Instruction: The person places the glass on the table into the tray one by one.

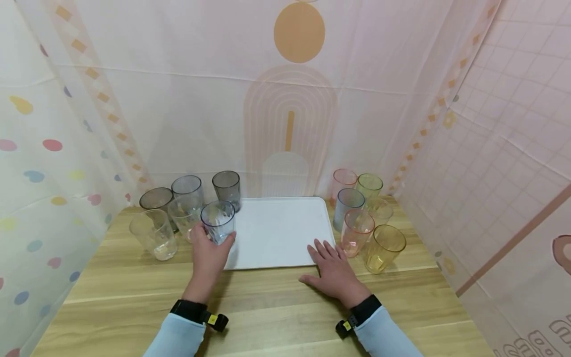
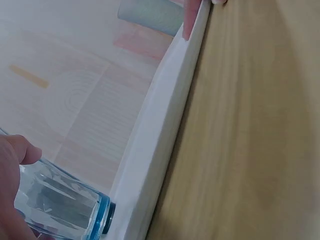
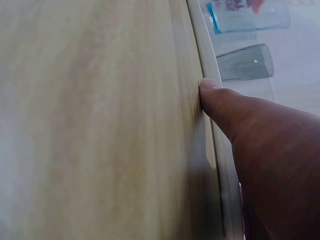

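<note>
- Hands first: left hand (image 1: 208, 253) is wrapped around a clear bluish cup (image 1: 217, 221), fingers curled round its side, holding it right at the near left corner of the white tray (image 1: 281, 230).
- Left wrist view shows the same cup (image 2: 60, 205) with its blue-tinted base sitting just beside the tray rim (image 2: 165, 135), thumb on the glass.
- Right hand (image 1: 334, 267) lies flat on the wooden counter (image 1: 267, 307), fingers straight and spread, holding nothing, fingertips touching the near right edge of the tray.
- Right wrist view backs that up: a fingertip (image 3: 210, 87) pressed against the tray rim (image 3: 207, 65).
- Left of the left hand there's a bunch of clear and grey cups: a clear one (image 1: 153, 234) closest, smoky grey ones (image 1: 226, 188) further back.
- Right of the right hand sits the colourful group: a yellow cup (image 1: 383, 248) nearest, a pink one (image 1: 356, 232) just beside it, blue, green and another pink behind.
- Tray surface between the hands is plain white.
</note>
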The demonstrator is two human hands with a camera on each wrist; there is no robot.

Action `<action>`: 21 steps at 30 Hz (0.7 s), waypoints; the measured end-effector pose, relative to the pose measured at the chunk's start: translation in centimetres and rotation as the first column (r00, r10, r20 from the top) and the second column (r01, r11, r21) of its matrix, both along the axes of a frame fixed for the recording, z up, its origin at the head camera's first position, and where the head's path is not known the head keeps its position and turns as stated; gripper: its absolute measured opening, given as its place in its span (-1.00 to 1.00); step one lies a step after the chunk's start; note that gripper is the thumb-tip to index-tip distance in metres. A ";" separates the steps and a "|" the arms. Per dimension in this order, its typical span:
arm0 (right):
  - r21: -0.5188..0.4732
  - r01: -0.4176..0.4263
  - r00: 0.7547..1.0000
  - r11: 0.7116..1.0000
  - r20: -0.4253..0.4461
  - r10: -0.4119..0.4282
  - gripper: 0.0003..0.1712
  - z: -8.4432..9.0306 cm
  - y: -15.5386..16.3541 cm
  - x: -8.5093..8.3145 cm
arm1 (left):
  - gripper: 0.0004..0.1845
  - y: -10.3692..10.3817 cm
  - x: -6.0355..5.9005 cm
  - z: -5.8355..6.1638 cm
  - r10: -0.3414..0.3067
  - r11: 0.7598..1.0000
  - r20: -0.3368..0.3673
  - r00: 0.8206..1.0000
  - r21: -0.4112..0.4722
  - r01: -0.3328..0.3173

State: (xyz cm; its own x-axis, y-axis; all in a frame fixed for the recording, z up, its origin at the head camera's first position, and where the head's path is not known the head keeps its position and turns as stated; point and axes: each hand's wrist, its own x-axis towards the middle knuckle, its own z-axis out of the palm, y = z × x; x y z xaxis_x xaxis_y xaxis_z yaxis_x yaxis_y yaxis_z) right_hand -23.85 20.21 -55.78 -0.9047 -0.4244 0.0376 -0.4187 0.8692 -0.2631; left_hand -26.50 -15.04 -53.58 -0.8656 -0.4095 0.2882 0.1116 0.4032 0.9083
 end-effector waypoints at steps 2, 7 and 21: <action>0.003 -0.001 1.000 1.000 -0.001 0.001 0.08 0.0 0.0 0.0 | -0.02 0.2 -0.8 0.0 0.006 1.000 0.012 1.000 -0.015 -0.006; 0.004 0.000 1.000 1.000 -0.001 0.000 0.08 -0.1 0.0 -0.1 | 0.00 0.5 -2.5 0.3 0.002 1.000 0.022 1.000 -0.025 -0.001; 0.015 0.005 1.000 1.000 -0.004 -0.005 0.10 0.0 0.0 0.0 | -0.04 0.8 -4.7 0.7 -0.007 1.000 0.031 1.000 -0.007 0.007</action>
